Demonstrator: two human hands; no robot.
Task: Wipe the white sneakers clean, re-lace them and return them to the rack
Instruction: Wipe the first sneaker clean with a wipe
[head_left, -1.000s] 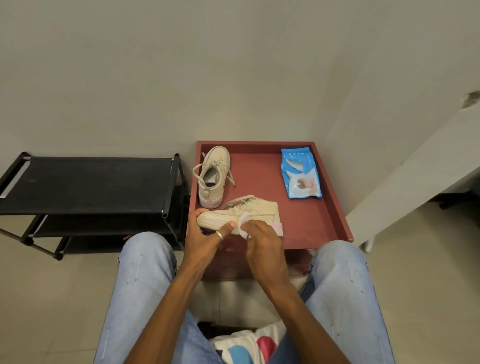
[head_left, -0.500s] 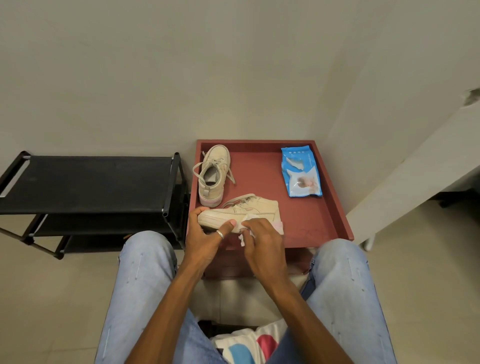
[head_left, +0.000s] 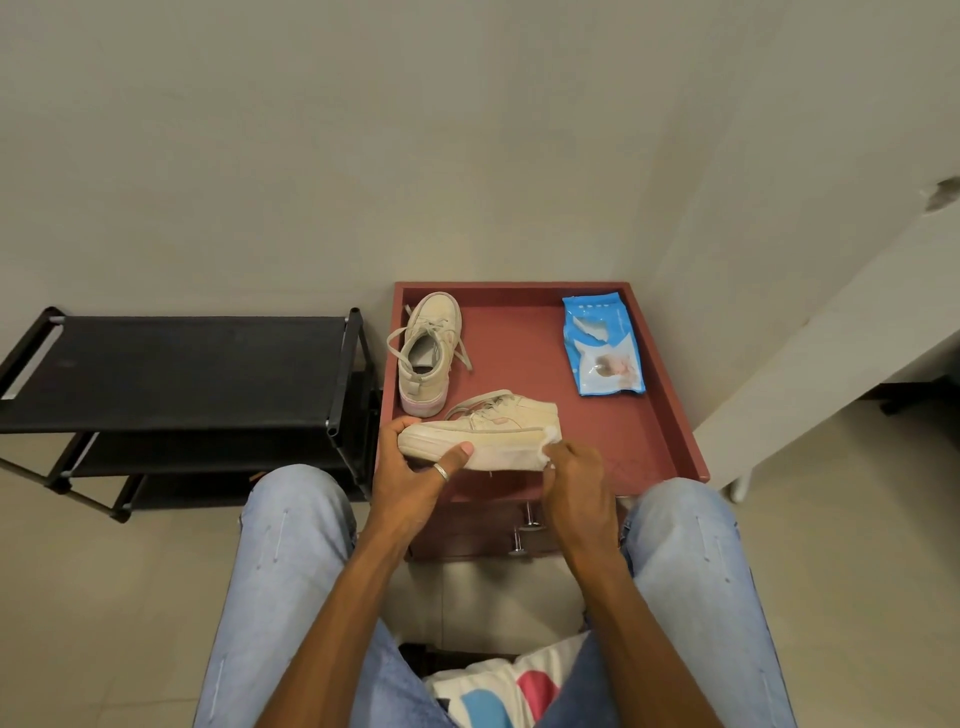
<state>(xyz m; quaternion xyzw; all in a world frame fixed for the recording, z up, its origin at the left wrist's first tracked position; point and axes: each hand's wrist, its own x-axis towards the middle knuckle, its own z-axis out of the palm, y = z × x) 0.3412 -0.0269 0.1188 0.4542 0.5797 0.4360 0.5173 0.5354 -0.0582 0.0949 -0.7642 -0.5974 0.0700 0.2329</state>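
Red tabletop (head_left: 519, 353), beige wall (head_left: 467, 156), black rack (head_left: 182, 364)

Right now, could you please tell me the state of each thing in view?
held sneaker: on its side, toe end gripped by left hand.
wipe: bunched, pinched by right hand against the held sneaker's heel end.
second sneaker: upright on the red tabletop, laces untied and trailing.
wipes pack: lying flat on the red tabletop.
shoe rack: standing left of the red tabletop.

On the tray (head_left: 670, 405), one sneaker (head_left: 427, 353) stands behind another sneaker (head_left: 483, 431), the wipes pack (head_left: 602, 353) lies right, and the rack (head_left: 182, 374) sits left.
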